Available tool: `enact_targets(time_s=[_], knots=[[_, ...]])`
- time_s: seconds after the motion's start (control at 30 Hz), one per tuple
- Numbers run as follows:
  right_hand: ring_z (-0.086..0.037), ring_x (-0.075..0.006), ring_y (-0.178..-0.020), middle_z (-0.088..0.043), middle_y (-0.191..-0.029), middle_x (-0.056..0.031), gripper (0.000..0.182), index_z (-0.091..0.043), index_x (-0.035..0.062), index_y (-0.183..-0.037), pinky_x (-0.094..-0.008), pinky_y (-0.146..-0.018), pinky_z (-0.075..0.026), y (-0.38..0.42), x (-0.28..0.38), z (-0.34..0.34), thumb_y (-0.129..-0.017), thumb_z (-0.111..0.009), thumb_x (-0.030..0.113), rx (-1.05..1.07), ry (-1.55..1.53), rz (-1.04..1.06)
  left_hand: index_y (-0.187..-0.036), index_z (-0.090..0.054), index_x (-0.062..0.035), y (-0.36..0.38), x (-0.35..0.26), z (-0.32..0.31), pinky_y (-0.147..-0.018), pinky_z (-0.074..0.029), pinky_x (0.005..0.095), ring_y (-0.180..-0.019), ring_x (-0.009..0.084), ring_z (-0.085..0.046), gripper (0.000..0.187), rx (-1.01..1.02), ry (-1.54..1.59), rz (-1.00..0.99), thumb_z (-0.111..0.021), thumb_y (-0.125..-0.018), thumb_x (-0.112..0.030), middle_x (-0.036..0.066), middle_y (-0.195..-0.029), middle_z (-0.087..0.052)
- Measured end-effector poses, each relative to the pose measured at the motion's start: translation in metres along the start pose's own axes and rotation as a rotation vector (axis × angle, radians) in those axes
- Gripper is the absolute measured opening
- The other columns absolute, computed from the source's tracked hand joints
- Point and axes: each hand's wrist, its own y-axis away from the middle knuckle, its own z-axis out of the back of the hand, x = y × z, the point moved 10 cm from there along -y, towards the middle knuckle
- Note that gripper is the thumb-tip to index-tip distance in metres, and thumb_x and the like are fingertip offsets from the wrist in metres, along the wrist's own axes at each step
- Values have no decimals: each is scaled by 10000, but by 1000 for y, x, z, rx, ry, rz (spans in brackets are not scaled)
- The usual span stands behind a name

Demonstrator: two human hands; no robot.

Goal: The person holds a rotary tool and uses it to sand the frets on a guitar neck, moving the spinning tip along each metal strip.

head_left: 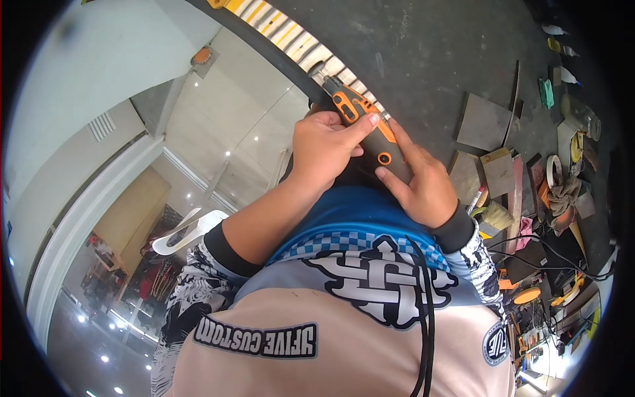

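Note:
An orange-and-black rotary tool (pixel 362 114) lies across both hands near the dark table edge, its tip pointing up and left. A small dark disc (pixel 317 69) sits at that tip. My left hand (pixel 325 147) grips the tool from the left side, thumb over the orange casing and fingers partly hidden beneath. Around the rear of the body is my right hand (pixel 423 182), with thumb and index finger on either side; its other fingers are hidden. Just behind the tool runs a pale strip with dark and yellow stripes (pixel 284 34).
The dark tabletop (pixel 410 46) extends ahead. On its right side are a grey flat plate (pixel 483 121), a wide brush (pixel 496 220), a roll of tape (pixel 553 171), a green piece (pixel 546 93), bottles and black cables (pixel 562 246). A white chair (pixel 192 231) stands at lower left.

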Motion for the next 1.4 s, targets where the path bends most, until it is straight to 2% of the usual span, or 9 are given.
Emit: enact_targets(time_s=[0.17, 0.37, 0.6, 0.87, 1.07, 1.4], knots=[[-731, -416, -932, -719, -1060, -258, 755, -433, 106, -1574, -446, -824, -575, -2, -3, 7, -912, -763, 256, 3, -47, -42, -993, -718, 92, -4, -10, -9, -587, -582, 209, -698, 106, -707, 377, 16, -23, 2, -858, -885, -241, 121, -881, -741], [-728, -423, -955, -721, -1067, -261, 765, -423, 87, -1575, -431, -848, -571, -4, -7, 17, -908, -770, 230, -92, -92, 40, -980, -723, 95, -11, -24, -23, -586, -580, 202, -695, 107, -712, 398, 54, -54, -4, -866, -877, -261, 122, -881, -745], [-723, -428, -970, -718, -1073, -264, 762, -422, 89, -1576, -438, -854, -571, 4, -6, 23, -911, -768, 228, -111, -112, 51, -975, -725, 91, -2, -33, -30, -594, -578, 203, -704, 108, -711, 395, 61, -88, -31, -867, -876, -264, 116, -877, -745], [-716, -419, -942, -708, -1130, -252, 770, -424, 128, -1579, -455, -831, -574, 34, 0, 4, -901, -768, 248, 23, -15, 29, -999, -709, 87, 37, 10, -8, -612, -585, 218, -719, 118, -709, 389, -39, -17, -4, -857, -889, -256, 118, -885, -738], [-713, -392, -975, -704, -1167, -234, 773, -402, 144, -1590, -445, -848, -583, 39, -3, -9, -912, -751, 263, -8, 44, 72, -981, -694, 99, 32, 31, -6, -622, -599, 234, -714, 142, -716, 398, -19, 63, -24, -853, -896, -256, 138, -868, -733], [-714, -413, -945, -706, -1090, -253, 762, -427, 152, -1579, -452, -833, -576, 29, -11, -11, -904, -761, 267, 24, 26, 42, -968, -694, 101, 24, 27, -3, -617, -608, 249, -703, 148, -716, 404, -38, 57, -51, -861, -888, -259, 148, -869, -732]])
